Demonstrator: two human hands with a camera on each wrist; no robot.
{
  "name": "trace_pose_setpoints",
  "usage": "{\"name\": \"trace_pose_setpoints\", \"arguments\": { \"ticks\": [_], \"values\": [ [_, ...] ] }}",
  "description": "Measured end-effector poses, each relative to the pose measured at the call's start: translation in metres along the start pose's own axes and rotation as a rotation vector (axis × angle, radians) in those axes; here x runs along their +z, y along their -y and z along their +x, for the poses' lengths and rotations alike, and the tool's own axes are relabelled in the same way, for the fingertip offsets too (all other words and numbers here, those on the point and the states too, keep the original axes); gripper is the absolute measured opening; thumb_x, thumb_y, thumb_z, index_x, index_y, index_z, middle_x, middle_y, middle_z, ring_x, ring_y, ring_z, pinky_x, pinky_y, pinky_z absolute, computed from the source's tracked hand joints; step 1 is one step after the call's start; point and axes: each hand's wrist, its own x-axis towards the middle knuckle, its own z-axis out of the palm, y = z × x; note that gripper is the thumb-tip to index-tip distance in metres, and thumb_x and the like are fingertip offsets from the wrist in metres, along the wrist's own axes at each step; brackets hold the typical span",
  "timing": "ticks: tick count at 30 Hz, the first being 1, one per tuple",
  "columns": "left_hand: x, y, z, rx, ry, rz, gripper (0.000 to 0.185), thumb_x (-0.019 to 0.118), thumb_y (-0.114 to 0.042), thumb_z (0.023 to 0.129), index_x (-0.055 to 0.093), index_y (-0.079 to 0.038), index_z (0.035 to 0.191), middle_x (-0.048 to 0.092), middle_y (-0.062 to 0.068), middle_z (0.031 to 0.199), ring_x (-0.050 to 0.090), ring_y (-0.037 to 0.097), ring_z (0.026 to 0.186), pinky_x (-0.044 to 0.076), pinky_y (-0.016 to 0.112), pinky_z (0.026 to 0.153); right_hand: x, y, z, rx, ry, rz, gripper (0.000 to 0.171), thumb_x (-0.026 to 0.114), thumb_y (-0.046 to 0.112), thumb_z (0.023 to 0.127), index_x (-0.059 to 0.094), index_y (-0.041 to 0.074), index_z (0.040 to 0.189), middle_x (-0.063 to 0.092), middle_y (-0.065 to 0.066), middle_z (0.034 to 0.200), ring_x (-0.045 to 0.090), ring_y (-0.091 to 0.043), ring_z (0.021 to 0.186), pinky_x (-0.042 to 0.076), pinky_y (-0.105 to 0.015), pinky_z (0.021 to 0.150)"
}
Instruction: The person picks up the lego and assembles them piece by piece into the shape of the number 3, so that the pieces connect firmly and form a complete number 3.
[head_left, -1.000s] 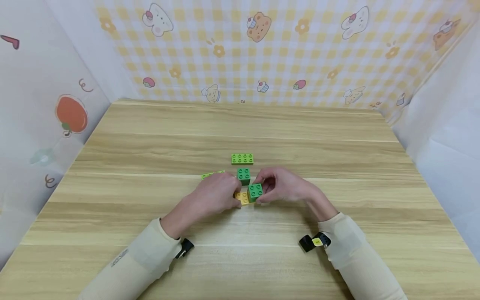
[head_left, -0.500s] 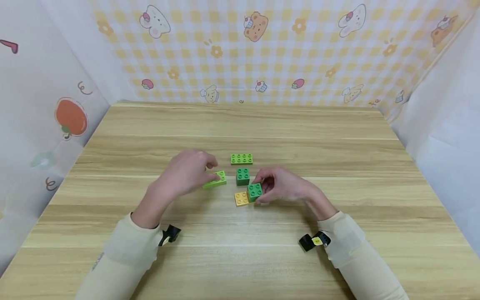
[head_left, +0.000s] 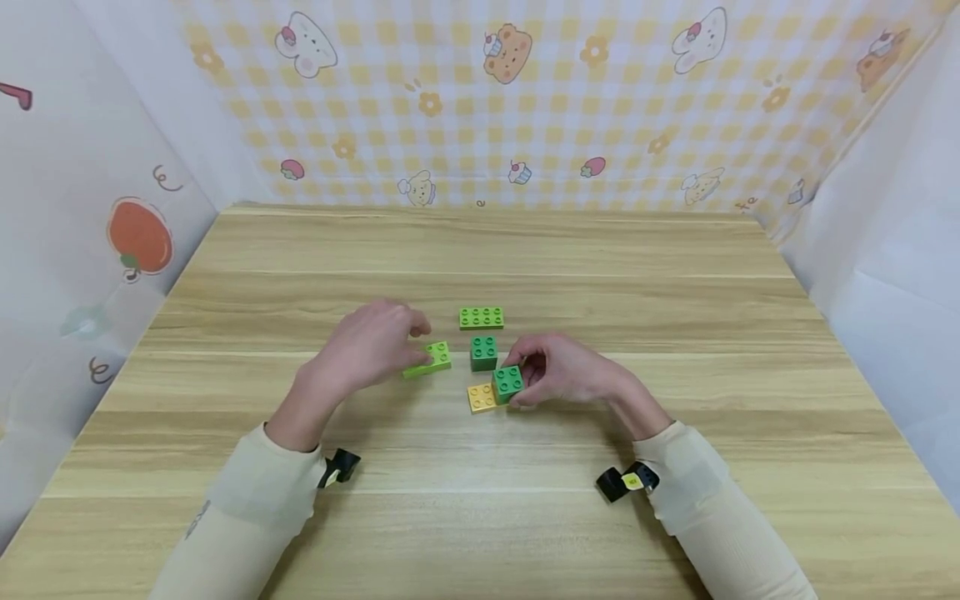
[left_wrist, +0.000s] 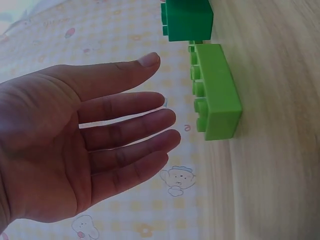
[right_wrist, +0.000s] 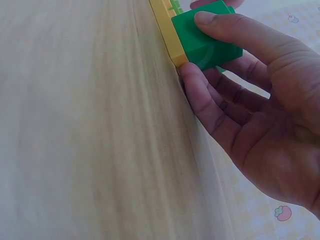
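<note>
Your right hand (head_left: 558, 371) pinches the dark green 2x2 brick (head_left: 509, 382) onto the yellow plate (head_left: 481, 397); press straight down. Your left hand (head_left: 371, 346), fingers straight, hovers beside the lime brick (head_left: 429, 360).

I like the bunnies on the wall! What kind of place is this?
Probably a play corner or small tabletop booth. A wooden table is walled in by yellow checked wallpaper with cartoon animals, and toy bricks lie on it, like the green brick the right hand grips.
</note>
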Motion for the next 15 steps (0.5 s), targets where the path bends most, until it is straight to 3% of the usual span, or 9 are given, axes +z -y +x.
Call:
{"name": "trace_pose_setpoints", "arguments": {
  "ticks": [7, 10, 15],
  "values": [
    [0.007, 0.004, 0.005, -0.004, 0.041, 0.038, 0.039, 0.086, -0.021, 0.088, 0.077, -0.003, 0.122, 0.077, 0.015, 0.124, 0.074, 0.031, 0.110, 0.060, 0.048, 0.093, 0.000, -0.001, 0.000, -0.007, 0.001, -0.007, 0.034, 0.091, 0.010, 0.080, 0.074, 0.007, 0.109, 0.067, -0.004, 0.095, 0.062, -0.016, 0.083, 0.054, -0.024, 0.072],
    [0.009, 0.005, 0.006, -0.002, 0.055, 0.048, 0.037, 0.087, -0.019, 0.087, 0.078, -0.003, 0.120, 0.078, 0.013, 0.118, 0.073, 0.023, 0.095, 0.060, 0.042, 0.083, 0.000, -0.002, 0.000, -0.013, -0.002, -0.011, 0.034, 0.091, 0.009, 0.080, 0.074, 0.007, 0.109, 0.067, -0.004, 0.095, 0.062, -0.016, 0.083, 0.054, -0.024, 0.072],
    [0.012, 0.006, 0.009, 0.007, 0.074, 0.060, 0.032, 0.087, -0.017, 0.086, 0.079, -0.005, 0.115, 0.076, 0.004, 0.097, 0.058, 0.016, 0.077, 0.048, 0.030, 0.067, 0.001, -0.002, 0.000, -0.019, -0.008, -0.016, 0.035, 0.091, 0.010, 0.080, 0.074, 0.007, 0.110, 0.067, -0.003, 0.094, 0.062, -0.015, 0.083, 0.054, -0.024, 0.072]
  ]
}}
